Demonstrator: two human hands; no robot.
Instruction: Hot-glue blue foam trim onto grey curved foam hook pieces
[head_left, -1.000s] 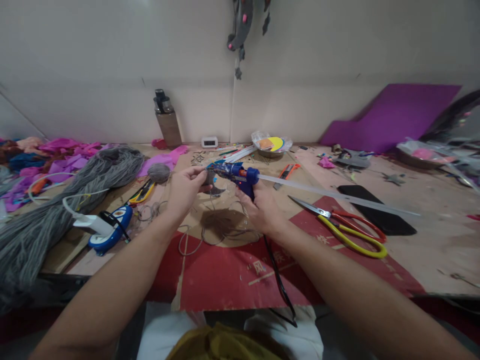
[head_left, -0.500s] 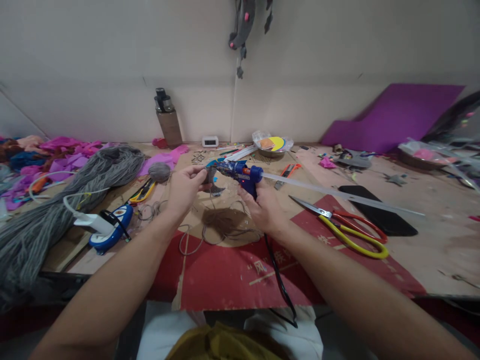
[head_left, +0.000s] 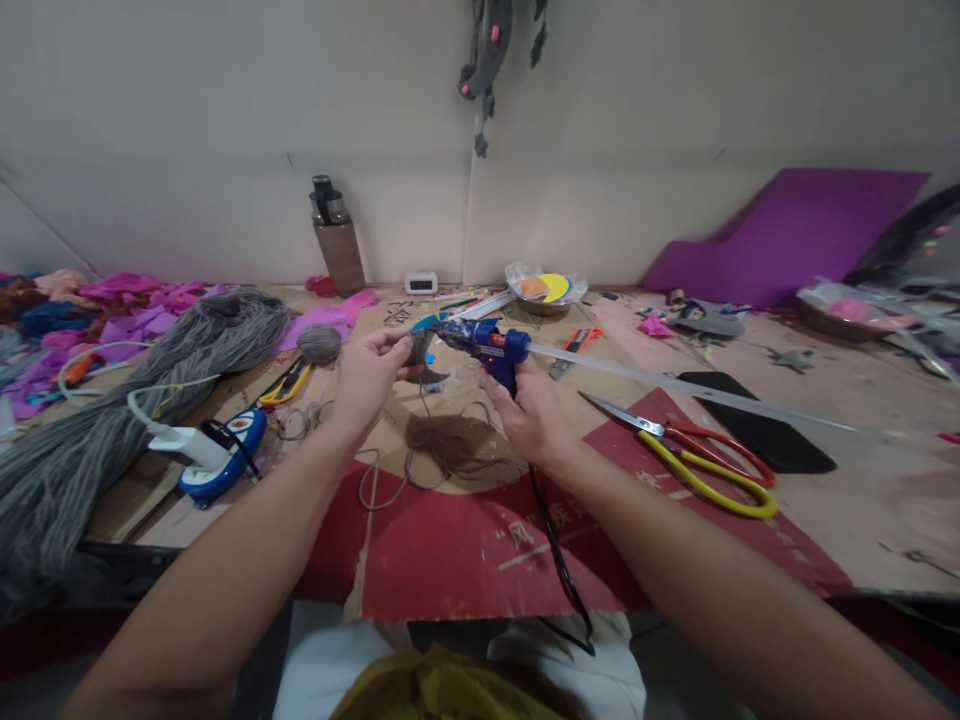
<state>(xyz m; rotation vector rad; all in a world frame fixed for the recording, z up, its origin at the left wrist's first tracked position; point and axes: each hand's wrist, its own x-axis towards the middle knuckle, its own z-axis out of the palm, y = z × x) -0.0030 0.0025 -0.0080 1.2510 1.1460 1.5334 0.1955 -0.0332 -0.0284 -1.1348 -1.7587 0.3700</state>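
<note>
Holding w/ R fingers [head_left: 499, 396]: blue glue gun [head_left: 484, 343] w/ whitish stick [head_left: 645, 375].

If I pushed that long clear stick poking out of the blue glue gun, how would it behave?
The clear stick is probably fairly stiff, since it juts out nearly straight from the glue gun. It may feel slippery, as its surface looks smooth. Pushing its far end might swing the glue gun, since so much length sticks out.

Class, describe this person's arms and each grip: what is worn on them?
The left grip and right grip are ungloved hands. The left forearm and right forearm show no sleeve, watch or bracelet. At the lap, olive-yellow cloth and white cloth show.
</note>
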